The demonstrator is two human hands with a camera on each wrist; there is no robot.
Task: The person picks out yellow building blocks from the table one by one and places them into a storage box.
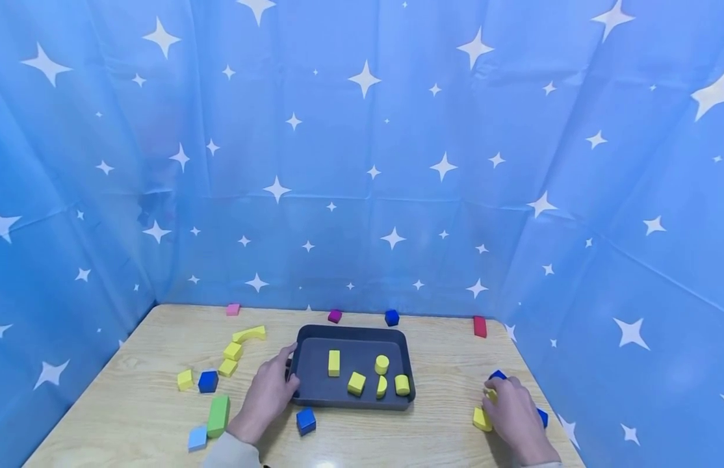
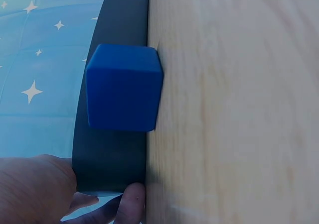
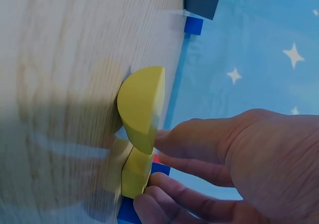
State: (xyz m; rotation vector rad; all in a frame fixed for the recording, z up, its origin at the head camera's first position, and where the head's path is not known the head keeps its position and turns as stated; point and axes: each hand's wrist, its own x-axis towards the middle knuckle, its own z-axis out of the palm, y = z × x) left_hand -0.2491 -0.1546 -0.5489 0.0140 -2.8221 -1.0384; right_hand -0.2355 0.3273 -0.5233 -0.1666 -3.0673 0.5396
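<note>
thumb and fingers of the right hand [image 1: 517, 413] seem to be curled round a yellow block [image 3: 136, 174] at the right side of the table [image 1: 444, 383]; the contact is partly hidden. a half-round block [image 3: 141, 102] is seen just beside it, with blue blocks [image 1: 543, 417] close by, so a narrow pinch and a straight lift would be advised, lest the neighbours be knocked. the dark tray [image 1: 312, 364], mid-table, is gripped at its left end by the left hand [image 1: 268, 390]; that hold is best made light but steady. in the tray are held an oblong [image 1: 334, 363], a cube [image 1: 356, 383], two cylinders [image 1: 402, 385] and a half disc [image 1: 382, 388], all yellow, none stacked. a blue cube [image 1: 306, 421] is set by the tray's near wall; farther left, a green piece [image 1: 218, 416] is laid.
</note>
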